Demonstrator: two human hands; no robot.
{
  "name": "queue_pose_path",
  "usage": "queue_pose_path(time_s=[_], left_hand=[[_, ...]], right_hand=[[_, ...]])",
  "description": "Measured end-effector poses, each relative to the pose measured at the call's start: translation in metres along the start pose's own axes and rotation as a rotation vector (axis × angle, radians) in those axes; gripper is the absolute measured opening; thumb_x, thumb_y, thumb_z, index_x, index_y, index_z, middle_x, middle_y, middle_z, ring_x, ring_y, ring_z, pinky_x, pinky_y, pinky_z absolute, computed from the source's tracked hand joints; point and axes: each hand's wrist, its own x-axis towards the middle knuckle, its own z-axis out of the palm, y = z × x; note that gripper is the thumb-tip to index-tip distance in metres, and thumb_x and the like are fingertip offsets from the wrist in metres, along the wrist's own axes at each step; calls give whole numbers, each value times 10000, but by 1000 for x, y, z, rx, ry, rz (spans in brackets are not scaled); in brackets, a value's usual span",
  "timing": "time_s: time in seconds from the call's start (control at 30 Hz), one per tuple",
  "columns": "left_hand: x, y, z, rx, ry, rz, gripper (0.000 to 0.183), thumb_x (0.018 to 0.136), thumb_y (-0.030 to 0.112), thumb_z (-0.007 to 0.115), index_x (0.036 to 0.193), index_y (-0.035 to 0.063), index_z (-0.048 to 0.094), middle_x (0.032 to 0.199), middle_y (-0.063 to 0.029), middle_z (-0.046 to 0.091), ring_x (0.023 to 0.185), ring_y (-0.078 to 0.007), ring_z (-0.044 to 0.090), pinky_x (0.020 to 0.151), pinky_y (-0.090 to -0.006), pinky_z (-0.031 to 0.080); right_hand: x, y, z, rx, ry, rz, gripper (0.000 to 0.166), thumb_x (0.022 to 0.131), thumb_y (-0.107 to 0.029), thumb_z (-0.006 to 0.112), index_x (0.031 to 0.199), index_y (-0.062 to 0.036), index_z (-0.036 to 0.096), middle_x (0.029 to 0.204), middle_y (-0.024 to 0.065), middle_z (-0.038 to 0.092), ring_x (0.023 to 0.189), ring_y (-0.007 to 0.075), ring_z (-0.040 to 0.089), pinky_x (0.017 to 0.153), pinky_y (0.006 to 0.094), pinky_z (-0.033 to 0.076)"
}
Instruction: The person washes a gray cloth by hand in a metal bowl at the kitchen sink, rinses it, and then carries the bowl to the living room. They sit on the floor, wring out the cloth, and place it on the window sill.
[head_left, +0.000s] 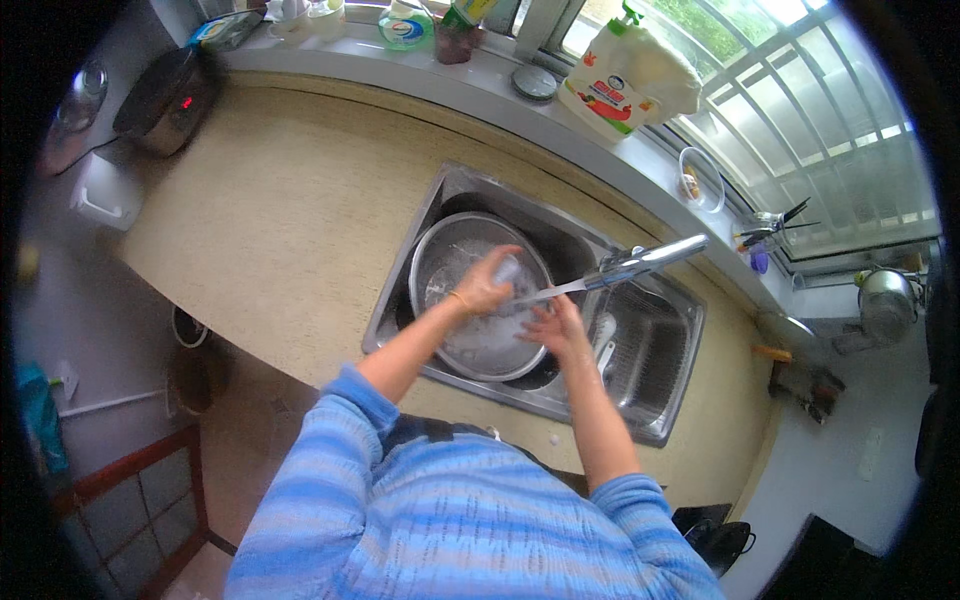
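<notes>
A round stainless steel basin (551, 259) stands in the left bowl of a double steel sink (686, 360), with cloudy water inside. Over the basin, my left hand (480, 289) curls around a small pale object (507, 268), too blurred to name. My right hand (556, 328) is at the basin's right side, fingers spread and holding nothing that I can see. A water stream (559, 290) runs from the chrome faucet (645, 260) between my hands into the basin. White utensils (604, 349) lie at the left side of the right-hand bowl, beside my right forearm.
A beige countertop (285, 202) surrounds the sink. On the windowsill stand a large white pump bottle (611, 82), a green soap bottle (406, 28) and a round lid (534, 82). A dark appliance (166, 105) with a red display sits at the far left, near a white container (109, 191).
</notes>
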Motion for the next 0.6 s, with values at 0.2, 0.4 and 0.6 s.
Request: queue_pose_path(time_s=[0.2, 0.4, 0.6], left_hand=[[-39, 109, 63, 194, -71, -107, 450, 636, 230, 603, 1056, 123, 483, 861, -189, 535, 842, -336, 535, 743, -405, 432], [-22, 101, 62, 487, 58, 45, 253, 685, 308, 586, 819, 100, 535, 667, -131, 564, 606, -305, 569, 540, -382, 462], [-2, 59, 53, 473, 118, -74, 286, 687, 359, 583, 793, 95, 557, 660, -151, 575, 624, -299, 577, 568, -385, 462]], right_hand=[[-22, 15, 26, 290, -724, -30, 495, 837, -392, 397, 1219, -78, 365, 1161, 138, 452, 1054, 274, 465, 938, 405, 330], [22, 24, 12, 185, -633, -348, 384, 849, -286, 425, 1135, -32, 465, 1053, 109, 536, 973, 213, 519, 848, 338, 421], [29, 24, 4, 178, -248, -329, 320, 811, -234, 497, 1055, -28, 514, 1001, 96, 559, 942, 199, 530, 836, 328, 426]])
